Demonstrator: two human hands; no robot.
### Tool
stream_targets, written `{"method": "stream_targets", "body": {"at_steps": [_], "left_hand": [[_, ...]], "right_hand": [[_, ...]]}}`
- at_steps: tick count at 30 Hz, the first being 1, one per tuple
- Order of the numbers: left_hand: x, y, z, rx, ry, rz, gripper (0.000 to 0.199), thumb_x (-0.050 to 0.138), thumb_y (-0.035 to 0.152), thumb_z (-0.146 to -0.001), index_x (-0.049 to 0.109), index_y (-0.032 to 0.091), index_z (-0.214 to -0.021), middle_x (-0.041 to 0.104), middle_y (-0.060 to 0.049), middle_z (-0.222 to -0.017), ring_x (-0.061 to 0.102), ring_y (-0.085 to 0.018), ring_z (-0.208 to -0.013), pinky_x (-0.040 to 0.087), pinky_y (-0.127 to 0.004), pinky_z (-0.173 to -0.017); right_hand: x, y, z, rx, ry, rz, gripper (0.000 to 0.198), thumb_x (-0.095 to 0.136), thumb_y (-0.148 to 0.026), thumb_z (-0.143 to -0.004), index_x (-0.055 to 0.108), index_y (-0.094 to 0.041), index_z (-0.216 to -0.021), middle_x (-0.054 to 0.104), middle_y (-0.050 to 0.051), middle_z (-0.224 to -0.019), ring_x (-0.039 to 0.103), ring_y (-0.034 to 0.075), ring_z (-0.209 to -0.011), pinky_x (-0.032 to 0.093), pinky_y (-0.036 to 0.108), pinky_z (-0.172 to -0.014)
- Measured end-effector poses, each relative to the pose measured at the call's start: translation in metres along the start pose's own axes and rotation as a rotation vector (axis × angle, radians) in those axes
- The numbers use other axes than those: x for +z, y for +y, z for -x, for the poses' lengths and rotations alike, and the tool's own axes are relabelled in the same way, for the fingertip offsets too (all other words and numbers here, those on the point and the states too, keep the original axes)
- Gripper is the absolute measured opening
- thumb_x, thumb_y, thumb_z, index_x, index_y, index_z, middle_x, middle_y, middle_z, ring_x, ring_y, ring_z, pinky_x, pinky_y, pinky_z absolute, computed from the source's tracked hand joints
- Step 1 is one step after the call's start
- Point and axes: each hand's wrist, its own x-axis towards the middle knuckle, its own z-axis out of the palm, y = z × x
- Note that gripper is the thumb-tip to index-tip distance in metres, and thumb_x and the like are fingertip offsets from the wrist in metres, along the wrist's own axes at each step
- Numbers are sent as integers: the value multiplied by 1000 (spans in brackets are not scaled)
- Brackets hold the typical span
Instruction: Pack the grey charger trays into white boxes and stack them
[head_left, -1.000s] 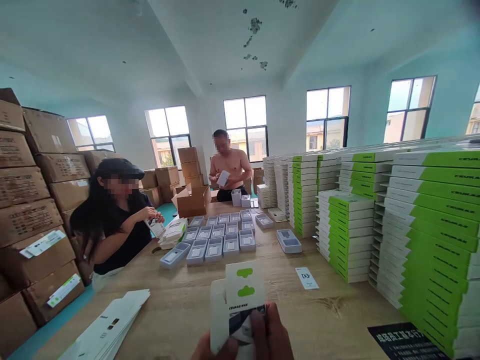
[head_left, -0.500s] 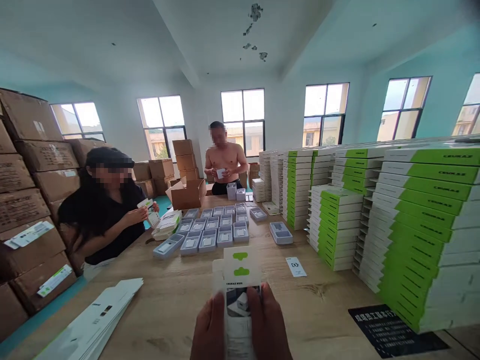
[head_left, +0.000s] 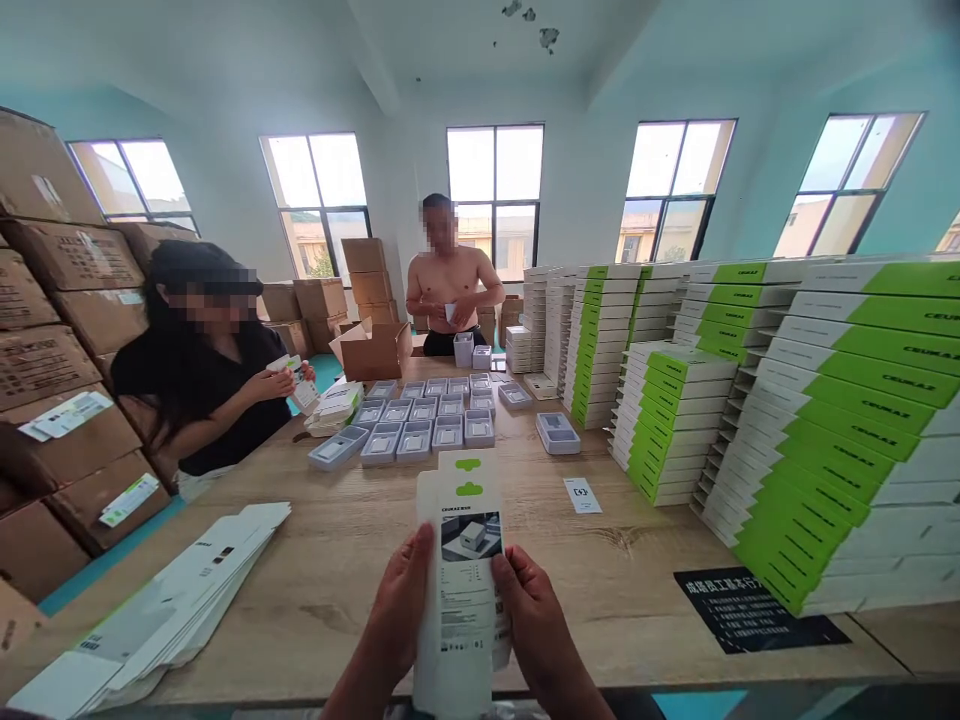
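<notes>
Upright before me at the table's near edge is a white cardboard box sleeve (head_left: 466, 590) with green hanger slots at its top and a printed product picture. My left hand (head_left: 401, 590) grips its left side, thumb along the edge. My right hand (head_left: 529, 605) pinches the right side, thumb on the front near the picture. The sleeve looks partly flattened, with a side panel angled on the left. Just beyond it, several grey plastic trays (head_left: 415, 440) lie in rows. A small white card (head_left: 583, 495) rests to the right.
Flat white box blanks (head_left: 180, 590) are piled at the left. Tall stacks of green-and-white boxes (head_left: 847, 420) line the right, beside a black printed sheet (head_left: 757, 610). Two people work at the table, one left, one at the far end. Cartons (head_left: 67, 350) tower at the left.
My right thumb has slid from the front picture to the sleeve's right edge, uncovering the print. My hands are farther apart, and more of the sleeve shows. The view has tilted down.
</notes>
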Motion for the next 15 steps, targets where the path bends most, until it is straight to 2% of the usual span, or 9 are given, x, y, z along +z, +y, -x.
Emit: {"method": "stream_targets", "body": {"at_steps": [3, 5, 7, 9, 12, 15], "left_hand": [[-6, 13, 1, -90, -358, -24, 77, 77, 64, -63, 69, 13, -119, 76, -18, -108, 73, -39, -98, 55, -47, -87], [-5, 21, 1, -64, -492, -129, 85, 79, 62, -60, 63, 14, -127, 73, -17, -116, 69, -39, -106, 53, -48, -91], [-3, 25, 1, 65, -485, -309, 88, 81, 56, -64, 50, 19, -138, 68, -16, -124, 67, -35, -109, 51, -47, -95], [-2, 26, 3, 253, -411, -553, 97, 83, 44, -68, 32, 27, -148, 59, -16, -139, 61, -33, -121, 46, -49, -104], [-3, 27, 8, 451, -338, -1008, 116, 84, 28, -69, 9, 34, -157, 41, -18, -156, 44, -38, -141, 37, -58, -113], [-1, 35, 17, 544, -396, -1380, 115, 81, 19, -71, 10, 40, -159, 25, -15, -165, 41, -42, -143, 41, -61, -111]], "right_hand": [[-10, -3, 5, 3, -44, 87, 43, 64, -63, -89, 68, -20, -91, 68, 1, -76, 59, 18, -71, 46, 29, -67], [-14, -11, 5, -24, -51, 227, 47, 65, -65, -86, 71, -18, -86, 68, 2, -76, 58, 18, -72, 47, 29, -69], [-17, -24, 4, -65, 41, 302, 51, 66, -68, -83, 72, -18, -88, 70, 5, -81, 60, 19, -76, 47, 30, -70], [-16, -40, 5, -48, 79, 184, 61, 58, -75, -85, 73, -18, -101, 72, 10, -96, 64, 22, -85, 50, 33, -74], [-12, -61, 9, 77, -101, -94, 71, 46, -79, -89, 69, -20, -121, 72, 13, -112, 67, 24, -95, 52, 37, -82], [-12, -69, 10, 148, -171, -139, 65, 54, -74, -88, 69, -20, -122, 75, 10, -106, 67, 22, -93, 51, 34, -83]]}}
